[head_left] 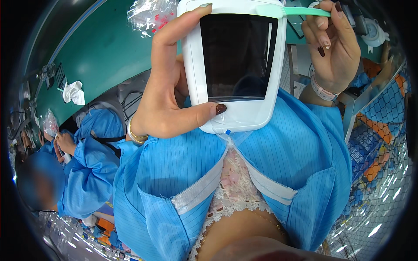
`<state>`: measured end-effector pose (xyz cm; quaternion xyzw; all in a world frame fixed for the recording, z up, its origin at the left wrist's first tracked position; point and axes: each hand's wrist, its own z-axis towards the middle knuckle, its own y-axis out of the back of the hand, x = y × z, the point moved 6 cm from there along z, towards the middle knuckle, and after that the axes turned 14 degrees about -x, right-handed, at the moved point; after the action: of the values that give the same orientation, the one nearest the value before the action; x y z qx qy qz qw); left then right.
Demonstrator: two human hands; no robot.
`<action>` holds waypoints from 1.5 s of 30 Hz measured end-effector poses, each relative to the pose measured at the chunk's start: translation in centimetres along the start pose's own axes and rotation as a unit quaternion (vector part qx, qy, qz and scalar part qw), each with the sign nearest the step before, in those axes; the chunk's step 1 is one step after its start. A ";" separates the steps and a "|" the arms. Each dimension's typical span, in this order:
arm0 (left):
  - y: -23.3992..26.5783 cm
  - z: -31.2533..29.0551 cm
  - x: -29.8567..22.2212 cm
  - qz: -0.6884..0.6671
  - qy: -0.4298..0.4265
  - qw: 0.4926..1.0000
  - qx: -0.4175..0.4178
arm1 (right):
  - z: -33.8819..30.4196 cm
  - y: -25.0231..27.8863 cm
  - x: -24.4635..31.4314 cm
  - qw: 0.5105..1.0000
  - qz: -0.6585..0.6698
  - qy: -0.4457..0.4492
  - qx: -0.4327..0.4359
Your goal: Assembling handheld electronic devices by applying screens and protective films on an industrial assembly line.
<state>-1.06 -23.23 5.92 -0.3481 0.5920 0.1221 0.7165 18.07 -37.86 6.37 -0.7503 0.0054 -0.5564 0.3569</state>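
Close in front of my chest, my left hand (162,98) grips a white handheld device (244,115) by its left side, the thumb on the front below the screen and a finger at the top edge. The device's dark screen (237,56) faces me and shows reflections. Clear film with a small blue tab (228,132) hangs at its lower edge. At the upper right, my right hand (333,54) pinches the green handle of a small brush (307,11). The brush's pale head lies over the device's top right corner, just above the screen.
A green worktable (109,48) stretches ahead and left, with a clear plastic bag (152,15) and a crumpled white cloth (74,92) on it. Left of me a co-worker in blue (89,174) holds something. A white round fixture (374,34) stands far right, above black mesh (370,143).
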 end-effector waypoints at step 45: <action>-0.4 -0.3 0.3 -0.030 0.154 0.975 0.156 | 0.7 4.5 4.7 0.980 0.032 0.171 0.101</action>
<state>-1.00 -23.79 5.77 -0.2645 0.6966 -0.0484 0.6652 22.18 -42.79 7.77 -0.6038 0.0339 -0.6625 0.4420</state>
